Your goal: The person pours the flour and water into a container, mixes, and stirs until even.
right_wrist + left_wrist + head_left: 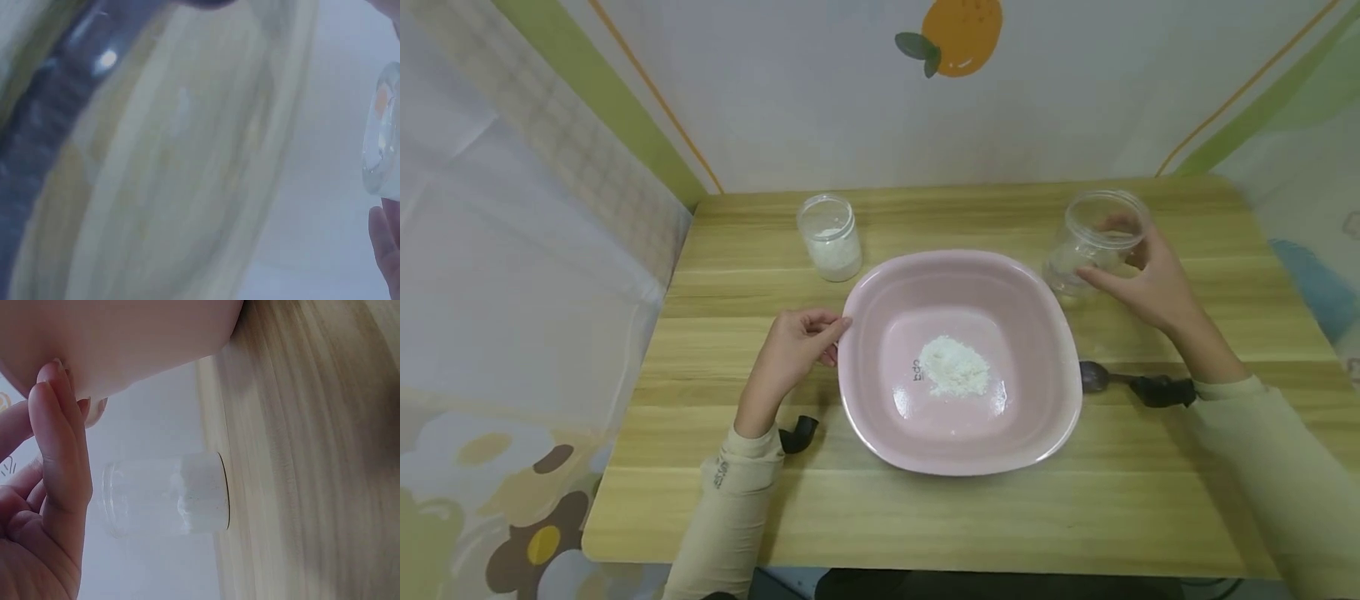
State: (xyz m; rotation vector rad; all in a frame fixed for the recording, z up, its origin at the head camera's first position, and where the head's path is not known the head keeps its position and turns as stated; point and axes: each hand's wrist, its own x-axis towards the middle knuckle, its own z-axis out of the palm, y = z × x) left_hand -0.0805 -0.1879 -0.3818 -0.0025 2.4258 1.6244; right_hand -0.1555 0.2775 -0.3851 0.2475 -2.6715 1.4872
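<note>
A pink basin (958, 454) stands on the wooden table with a small heap of white powder (955, 367) on its bottom. My left hand (790, 350) pinches the basin's left rim, thumb on top and fingers against the outer wall. Beyond the basin's right side, my right hand (1150, 275) grips a clear jar (1063, 262) between thumb and fingers. This jar is lidless and looks see-through; part of it shows in the right wrist view. Another clear jar (837, 254), partly filled with white powder, stands behind the basin to the left.
A dark spoon (1094, 377) lies right of the basin, under my right forearm. Black curved pieces (799, 435) show at both wrists. A pale curtain with an orange print (962, 37) hangs along the table's (715, 533) far edge.
</note>
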